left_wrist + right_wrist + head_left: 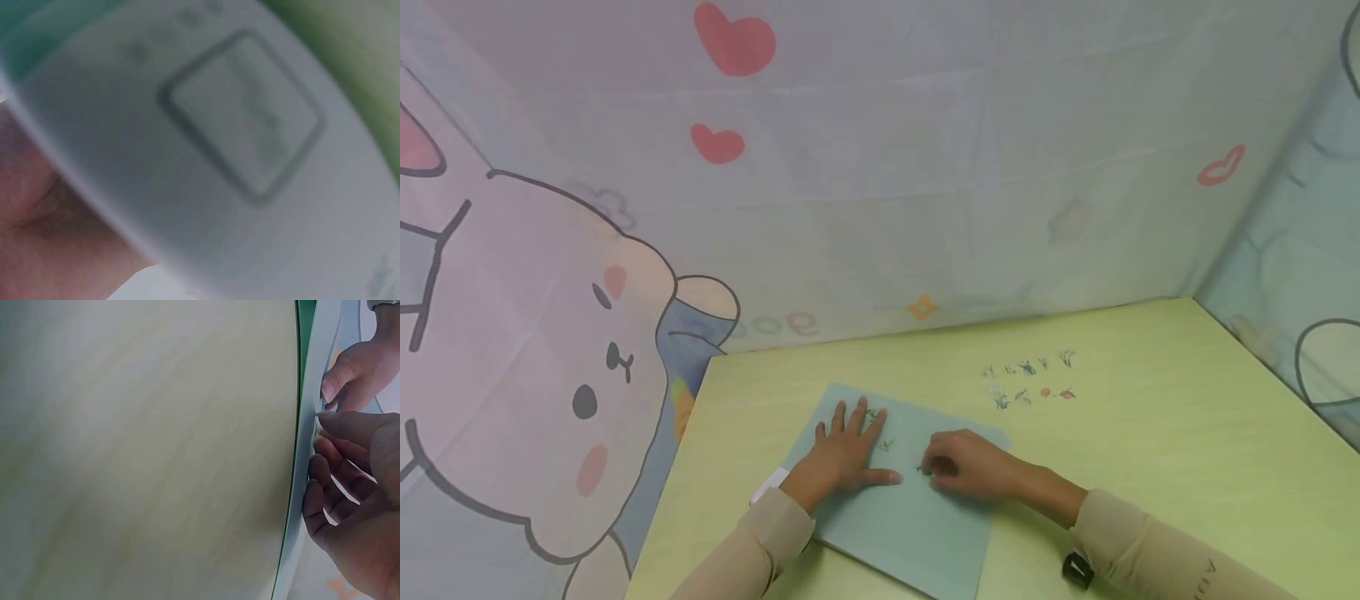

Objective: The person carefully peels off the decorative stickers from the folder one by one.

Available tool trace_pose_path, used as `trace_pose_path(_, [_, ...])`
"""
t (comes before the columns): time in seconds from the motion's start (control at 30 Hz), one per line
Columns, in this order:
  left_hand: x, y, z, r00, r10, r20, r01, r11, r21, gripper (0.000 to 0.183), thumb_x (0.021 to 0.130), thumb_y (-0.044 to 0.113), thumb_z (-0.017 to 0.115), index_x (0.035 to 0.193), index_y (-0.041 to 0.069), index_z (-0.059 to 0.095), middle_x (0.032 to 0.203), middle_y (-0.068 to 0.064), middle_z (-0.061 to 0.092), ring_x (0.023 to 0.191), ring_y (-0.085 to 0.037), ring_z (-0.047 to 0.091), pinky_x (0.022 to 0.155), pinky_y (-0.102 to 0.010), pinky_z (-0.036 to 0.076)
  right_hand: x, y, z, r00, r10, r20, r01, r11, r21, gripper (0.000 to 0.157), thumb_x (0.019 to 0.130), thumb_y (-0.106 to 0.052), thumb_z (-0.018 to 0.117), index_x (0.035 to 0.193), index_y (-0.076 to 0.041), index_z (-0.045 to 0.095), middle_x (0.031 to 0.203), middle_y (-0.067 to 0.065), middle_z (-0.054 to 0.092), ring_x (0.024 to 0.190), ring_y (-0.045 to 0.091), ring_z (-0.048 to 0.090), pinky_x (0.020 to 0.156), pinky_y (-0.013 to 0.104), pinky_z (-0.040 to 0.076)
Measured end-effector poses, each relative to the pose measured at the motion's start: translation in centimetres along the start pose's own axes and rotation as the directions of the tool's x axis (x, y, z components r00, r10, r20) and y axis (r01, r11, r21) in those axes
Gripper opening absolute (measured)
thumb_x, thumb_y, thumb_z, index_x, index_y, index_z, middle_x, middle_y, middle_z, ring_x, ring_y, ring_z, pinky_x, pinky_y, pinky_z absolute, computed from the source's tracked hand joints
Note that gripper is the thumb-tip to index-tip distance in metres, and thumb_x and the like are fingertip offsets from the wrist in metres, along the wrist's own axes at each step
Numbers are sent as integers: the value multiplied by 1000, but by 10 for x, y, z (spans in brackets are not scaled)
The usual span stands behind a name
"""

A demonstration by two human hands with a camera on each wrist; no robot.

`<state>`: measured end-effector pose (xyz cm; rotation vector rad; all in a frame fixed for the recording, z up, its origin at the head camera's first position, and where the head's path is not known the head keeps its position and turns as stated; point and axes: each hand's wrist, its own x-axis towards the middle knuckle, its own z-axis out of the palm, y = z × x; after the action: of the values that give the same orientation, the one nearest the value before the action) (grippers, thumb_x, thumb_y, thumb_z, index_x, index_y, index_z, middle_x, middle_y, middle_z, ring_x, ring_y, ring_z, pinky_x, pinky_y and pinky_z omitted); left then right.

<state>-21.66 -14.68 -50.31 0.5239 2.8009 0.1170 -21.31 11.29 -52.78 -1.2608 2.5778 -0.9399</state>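
A pale blue-green board (910, 542), flat like a book or folder, lies on the table. My left hand (844, 457) rests on its left part with fingers spread; in the left wrist view a bit of that hand (44, 231) shows behind a white printed surface (300, 206). Over the board's right half, my right hand (970, 465) pinches a small green sprig-like piece (922, 470), its tip against the board. The right wrist view has the right hand (356, 481) with thumb and forefinger nearly together. Small green sprigs (885, 445) lie on the board near the left fingers.
Two rows of small flower-shaped pieces (1027, 367) lie on the yellow-green table (1150, 467) beyond the board. A white flap (769, 485) sticks out at the board's left edge. Printed cloth (880, 167) hangs around the table. A black device (1078, 571) is by my right cuff.
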Motion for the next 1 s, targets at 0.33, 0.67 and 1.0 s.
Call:
trace_pose_path(0.33, [-1, 0, 0, 1000, 6, 0, -6, 1000, 0, 108, 90, 76, 66, 170, 16, 25, 176, -20, 12, 159, -51, 9, 118, -74, 23, 1, -2, -3, 1000, -12, 28, 14, 997, -72, 21, 92, -12, 82, 113, -9, 80, 92, -9, 61, 82, 3, 54, 76, 24, 50])
trace_pose_path(0.67, [0, -1, 2, 1000, -3, 2, 3, 1000, 5, 109, 89, 78, 65, 171, 17, 24, 176, -19, 10, 160, -51, 8, 119, -74, 22, 1, -2, -5, 999, -20, 26, 22, 999, -41, 20, 92, -11, 82, 112, -10, 80, 92, -10, 62, 83, 4, 55, 76, 24, 50])
trace_pose_path(1.0, [-1, -1, 2, 1000, -1, 1, 1, 1000, -4, 109, 90, 77, 65, 171, 17, 24, 177, -19, 10, 160, -50, 7, 119, -73, 21, 1, 3, -3, 1000, -5, 14, 5, 999, 34, 14, 93, -8, 81, 105, -13, 76, 91, -9, 64, 84, 4, 57, 77, 25, 52])
